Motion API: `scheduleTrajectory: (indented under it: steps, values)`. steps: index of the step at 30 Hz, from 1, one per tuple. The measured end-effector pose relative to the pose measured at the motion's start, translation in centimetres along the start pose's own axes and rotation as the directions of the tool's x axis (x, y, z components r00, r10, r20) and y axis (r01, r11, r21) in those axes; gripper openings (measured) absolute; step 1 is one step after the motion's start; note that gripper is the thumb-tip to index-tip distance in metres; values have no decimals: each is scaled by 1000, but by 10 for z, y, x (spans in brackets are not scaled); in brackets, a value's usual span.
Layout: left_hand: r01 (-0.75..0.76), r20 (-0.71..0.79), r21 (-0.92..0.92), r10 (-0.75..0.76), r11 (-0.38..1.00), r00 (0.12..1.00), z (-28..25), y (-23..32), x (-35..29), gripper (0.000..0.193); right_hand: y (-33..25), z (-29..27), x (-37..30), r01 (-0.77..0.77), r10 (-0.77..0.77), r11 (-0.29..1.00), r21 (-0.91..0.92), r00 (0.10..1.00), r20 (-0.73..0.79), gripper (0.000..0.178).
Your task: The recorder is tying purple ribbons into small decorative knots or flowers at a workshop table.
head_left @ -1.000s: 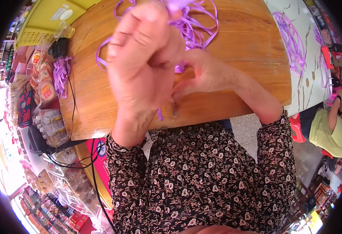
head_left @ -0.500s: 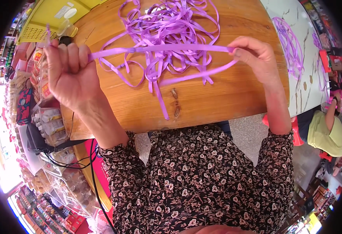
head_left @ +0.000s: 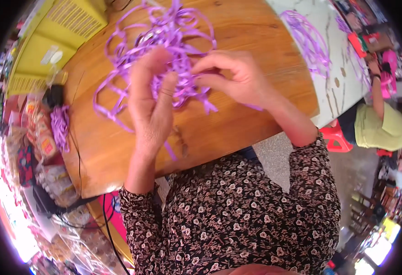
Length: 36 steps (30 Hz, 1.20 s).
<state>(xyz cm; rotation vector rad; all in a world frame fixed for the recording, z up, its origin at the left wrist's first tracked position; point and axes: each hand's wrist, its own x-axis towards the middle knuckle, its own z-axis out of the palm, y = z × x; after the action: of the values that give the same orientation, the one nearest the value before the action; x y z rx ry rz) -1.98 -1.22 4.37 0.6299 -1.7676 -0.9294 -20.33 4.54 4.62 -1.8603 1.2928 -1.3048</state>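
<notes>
A tangled heap of purple ribbon straps lies on the wooden table in front of me. Over its near side is my left hand, open, thumb apart from the fingers; its fingertips are smeared by motion and I see no strap held in it. Close by on the right, my right hand pinches thumb against fingers on a purple ribbon strap, mostly hidden behind the hand. A purple strap end shows below that wrist.
The wooden table has a yellow plastic crate at its far left. A purple ribbon bundle hangs by its left edge, near packaged goods. Rightward, more purple straps lie on a white tabletop beside a person in yellow-green.
The strap is no longer stretched between my hands. My left hand has let go and moved right; my right hand has come left, toward it. The view has turned a little.
</notes>
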Motion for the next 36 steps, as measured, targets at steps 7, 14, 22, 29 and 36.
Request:
scheduleTrajectory:
  steps: [7, 14, 22, 29, 36]
  values:
    - [548, 216, -327, -503, 770, 837, -1, -5, -4, 8, 1, -20, -1, 116, -132, 976, -185, 989, -73, 14]
    - [-98, 37, 720, 103, 687, 994, -31, -22, 12, 14, 22, -13, -3, 121, -126, 976, -179, 992, -15, 13]
    - [340, 132, -204, -318, 918, 939, 20, -7, 1, 22, 5, -2, 4, 219, -223, 961, -171, 975, -1, 21]
    - [481, 198, -360, -439, 799, 876, 22, -3, -8, 12, 8, -5, -4, -12, 11, 999, -29, 998, -64, 21]
    - [469, 115, -268, -456, 841, 883, 13, -4, -7, 7, 16, -15, -3, -107, 116, 986, 131, 991, -62, 14]
